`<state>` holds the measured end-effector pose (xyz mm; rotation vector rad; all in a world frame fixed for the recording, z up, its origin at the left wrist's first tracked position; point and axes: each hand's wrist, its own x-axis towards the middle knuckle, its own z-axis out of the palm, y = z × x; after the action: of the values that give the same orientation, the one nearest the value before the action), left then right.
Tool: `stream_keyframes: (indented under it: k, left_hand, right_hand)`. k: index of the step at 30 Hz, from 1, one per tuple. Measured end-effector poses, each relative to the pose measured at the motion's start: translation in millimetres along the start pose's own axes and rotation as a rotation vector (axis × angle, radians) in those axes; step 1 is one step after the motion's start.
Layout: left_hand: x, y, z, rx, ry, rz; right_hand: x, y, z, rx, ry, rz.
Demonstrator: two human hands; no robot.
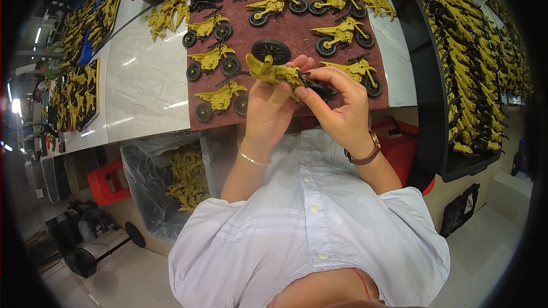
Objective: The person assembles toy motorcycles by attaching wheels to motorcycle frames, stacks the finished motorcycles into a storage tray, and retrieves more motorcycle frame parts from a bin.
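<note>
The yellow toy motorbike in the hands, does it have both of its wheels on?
No, the yellow toy motorbike held by the left hand and right hand shows only one black wheel, at its far end.

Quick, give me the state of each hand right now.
Left hand: closed on the yellow toy motorcycle.
Right hand: fingers pinching the black part at the motorcycle's end.

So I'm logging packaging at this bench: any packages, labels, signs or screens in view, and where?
No labels, signs or screens show.
Plastic bag: under the table's near edge at lower left, clear and crumpled, open-topped, holding yellow parts.
Black tray: right of the mat, long and dark, packed with yellow toy bikes.
</note>
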<state>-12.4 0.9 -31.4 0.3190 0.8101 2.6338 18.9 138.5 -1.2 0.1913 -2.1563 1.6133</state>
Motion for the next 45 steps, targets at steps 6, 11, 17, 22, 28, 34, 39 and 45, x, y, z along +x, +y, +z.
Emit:
stream_keyframes:
  k: [6, 11, 17, 22, 28, 34, 39, 45]
  left_hand:
    - [-2, -4, -10, 0.085, -0.045, -0.003]
    - [2, -6, -6, 0.030, 0.020, 0.039]
    - [1, -9, -2, -0.209, 0.033, 0.037]
    - [1, -15, -2, -0.230, 0.085, 0.065]
    - [-4, -19, -11, -0.228, 0.067, 0.061]
    - [1, -13, -8, -0.186, -0.007, 0.046]
    - [9, 3, -11, -0.016, 0.047, 0.055]
    - [43, 54, -18, 0.892, 0.068, 0.041]
  right_hand:
    - [-1, 6, 5, -0.058, 0.045, -0.139]
    - [-2, 7, 10, 0.064, 0.066, -0.072]
    - [-13, 4, 12, -0.052, 0.029, -0.100]
    - [-15, 0, 20, -0.215, 0.080, -0.192]
    - [-18, 8, 21, -0.191, 0.086, -0.232]
    - [-15, 8, 16, -0.189, 0.087, -0.257]
    - [4, 6, -5, -0.139, -0.040, -0.159]
    - [84, 98, -86, -0.752, 0.208, -0.182]
